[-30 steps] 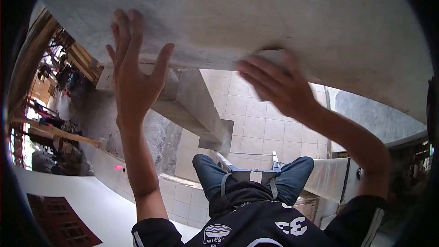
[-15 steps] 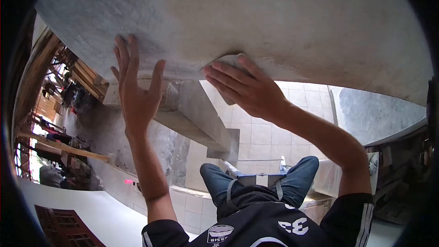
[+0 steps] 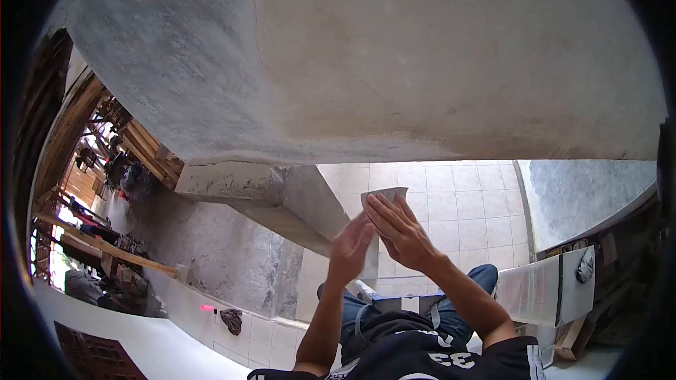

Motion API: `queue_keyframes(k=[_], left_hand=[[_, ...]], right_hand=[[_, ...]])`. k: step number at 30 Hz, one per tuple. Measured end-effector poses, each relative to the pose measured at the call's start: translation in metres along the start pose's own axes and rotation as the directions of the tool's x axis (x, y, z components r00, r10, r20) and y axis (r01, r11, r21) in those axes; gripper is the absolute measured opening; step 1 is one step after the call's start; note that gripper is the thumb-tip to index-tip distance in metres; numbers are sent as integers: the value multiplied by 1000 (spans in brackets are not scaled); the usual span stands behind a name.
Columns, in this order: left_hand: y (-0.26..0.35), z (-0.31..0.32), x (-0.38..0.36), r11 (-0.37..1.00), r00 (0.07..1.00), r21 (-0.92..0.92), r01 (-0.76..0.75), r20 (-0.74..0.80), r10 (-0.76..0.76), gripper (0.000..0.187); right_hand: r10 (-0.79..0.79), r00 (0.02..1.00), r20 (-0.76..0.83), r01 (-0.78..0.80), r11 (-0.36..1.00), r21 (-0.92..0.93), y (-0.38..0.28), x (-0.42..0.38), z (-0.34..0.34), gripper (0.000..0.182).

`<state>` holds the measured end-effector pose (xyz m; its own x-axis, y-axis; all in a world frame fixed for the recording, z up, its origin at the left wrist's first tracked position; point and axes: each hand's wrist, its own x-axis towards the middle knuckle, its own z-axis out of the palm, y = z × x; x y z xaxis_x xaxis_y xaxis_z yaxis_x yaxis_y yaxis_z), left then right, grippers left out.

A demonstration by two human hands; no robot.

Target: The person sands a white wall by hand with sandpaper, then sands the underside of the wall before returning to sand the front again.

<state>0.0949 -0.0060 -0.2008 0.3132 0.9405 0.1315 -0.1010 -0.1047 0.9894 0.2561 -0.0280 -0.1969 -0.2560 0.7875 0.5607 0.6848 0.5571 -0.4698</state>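
Note:
A grey, folded piece of sandpaper [image 3: 387, 193] is under the fingers of my right hand [image 3: 405, 233], in front of my chest. Its upper edge sticks out past the fingertips. Close against it on the left side is my left hand [image 3: 350, 250], its fingers smeared by motion and partly behind the right hand and the sheet. Above both hands spreads a large grey plastered concrete surface [image 3: 436, 63], with a brownish, rougher band along its lower edge. Neither hand is touching that surface.
A concrete beam [image 3: 282, 200] juts out below the surface on the left. White floor tiles [image 3: 465, 204] lie below. At right stand a translucent plastic box [image 3: 528, 292] and a grey-blue curved slab [image 3: 588, 197]. Wooden planks [image 3: 144, 151] and clutter fill the far left.
Both hands have come down off the concrete surface and together in front of my body. The right hand has kept the sandpaper; the left has moved right toward it.

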Motion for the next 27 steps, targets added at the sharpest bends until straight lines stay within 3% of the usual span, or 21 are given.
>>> queue_keyframes(k=[3, 5, 7, 10, 11, 14, 16, 17, 18, 21, 22, 24, 27], left_hand=[[-1, 17, 2, 973, 991, -185, 137, 26, -134, 36], [-2, 22, 2, 914, 967, -321, 250, 39, -251, 34], [-8, 16, 3, 921, 961, -278, 273, 32, -276, 31], [-22, -2, 3, 931, 964, -266, 252, -19, -266, 28], [-26, -6, 2, 934, 966, -271, 234, -43, -255, 28], [-4, -2, -1, 965, 968, -109, 240, -50, -246, 26], [-5, -1, -2, 979, 979, -33, 199, -26, -200, 24], [-12, 0, -2, 988, 988, -16, 156, -12, -156, 23], [-9, 3, 0, 994, 994, 0, 112, 2, -112, 22], [11, -2, 15, 967, 995, 236, 98, -57, -87, 17], [23, -6, 18, 958, 997, 281, 59, -63, -43, 17], [43, -13, 28, 929, 997, 370, -22, -58, 47, 20], [54, -15, 44, 943, 961, 331, -41, -246, 129, 25]], right_hand=[[105, 994, 13, -105, 994, -8, -4, -14, 14, 52], [84, 995, 48, -82, 996, -42, -3, -23, 12, 59], [57, 995, 87, -54, 998, -37, -5, -24, 2, 62], [-77, 997, -1, 77, 997, 9, 12, -36, -4, 58], [68, 987, -143, -57, 995, 76, 12, -39, -2, 54], [458, 762, -457, -367, 888, 278, -11, -21, -10, 42], [589, 776, -224, -407, 740, 536, 2, -27, 5, 36], [617, 781, -97, -427, 640, 639, 9, -30, 12, 34], [563, 816, -130, -408, 721, 560, 7, -24, 11, 26], [675, 735, -62, -512, 613, 602, -1, -6, 10, 27], [626, 759, -178, -439, 695, 569, -2, 3, 12, 30], [585, 772, -249, -353, 719, 598, -8, 26, 9, 33], [624, 733, -270, -345, 683, 644, -24, 63, -7, 36]])
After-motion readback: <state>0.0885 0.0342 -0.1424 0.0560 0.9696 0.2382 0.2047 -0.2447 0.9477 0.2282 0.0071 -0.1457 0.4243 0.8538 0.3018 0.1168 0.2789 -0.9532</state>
